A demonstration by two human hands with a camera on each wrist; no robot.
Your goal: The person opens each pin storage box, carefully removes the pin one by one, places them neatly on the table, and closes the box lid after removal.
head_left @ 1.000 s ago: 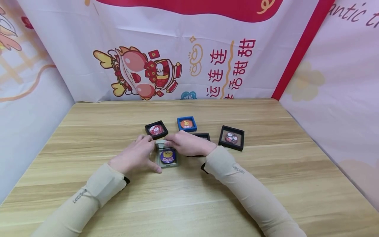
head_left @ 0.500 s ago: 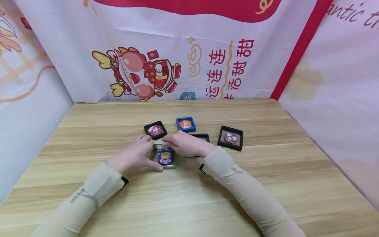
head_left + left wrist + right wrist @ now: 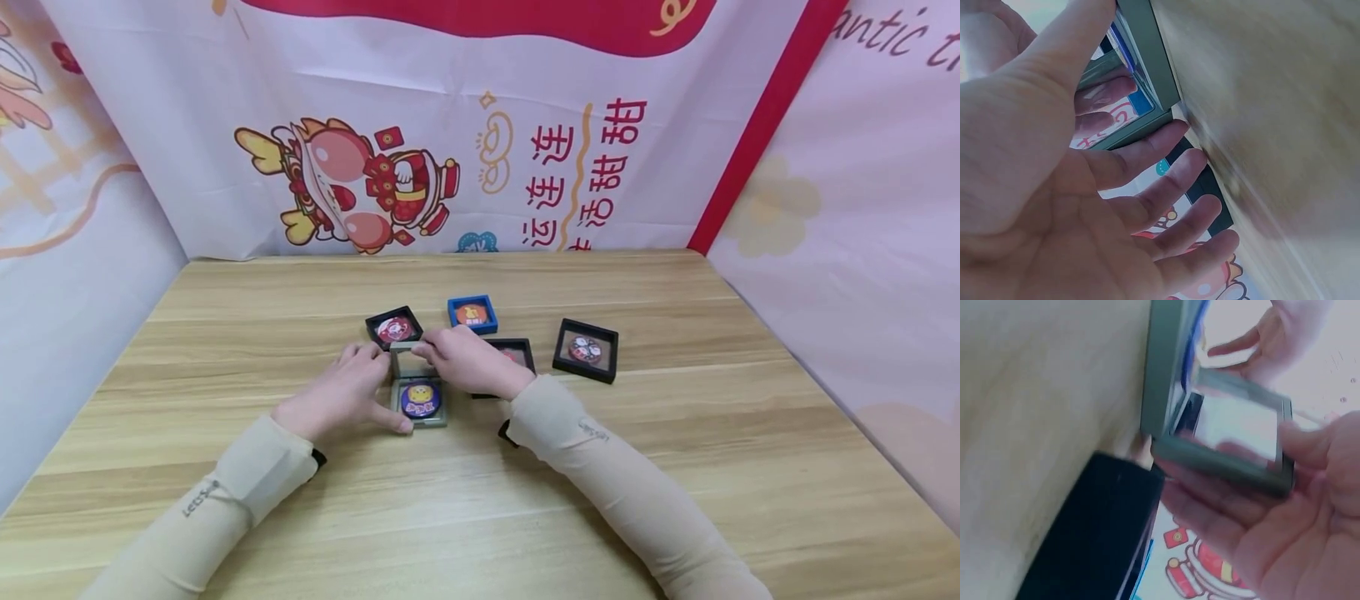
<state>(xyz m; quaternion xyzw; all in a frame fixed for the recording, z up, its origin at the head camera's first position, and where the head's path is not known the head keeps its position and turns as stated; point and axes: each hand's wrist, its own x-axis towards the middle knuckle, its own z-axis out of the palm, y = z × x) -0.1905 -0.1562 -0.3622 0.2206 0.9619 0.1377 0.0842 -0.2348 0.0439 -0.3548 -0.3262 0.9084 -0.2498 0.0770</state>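
Open display case between a person's two hands, seen from the head and both wrists. We see a grey-green, square, hinged plastic case point(image 3: 432, 422) with clear windows, its base flat on the pale wood-grain tabletop point(image 3: 390, 525) and its lid point(image 3: 411, 364) raised at the far side. A round, glossy purple badge with a yellow figure point(image 3: 421, 400) lies inside the base. The left hand point(image 3: 341, 392) keeps a wide grip: the thumb reaches the near left corner, and in the left wrist view we note extended fingers beside the hinge corner. The right hand point(image 3: 468, 360) has a narrow grip, thumb and fingers pinching the lid's edge.

Behind the case we find a black square frame with a red badge point(image 3: 412, 339) and, farther right, a blue square frame with an orange badge point(image 3: 492, 317). A second black frame point(image 3: 513, 342) is partly hidden by the right hand; a third black frame, with a dark patterned round badge point(image 3: 586, 349), lies well apart to the right.
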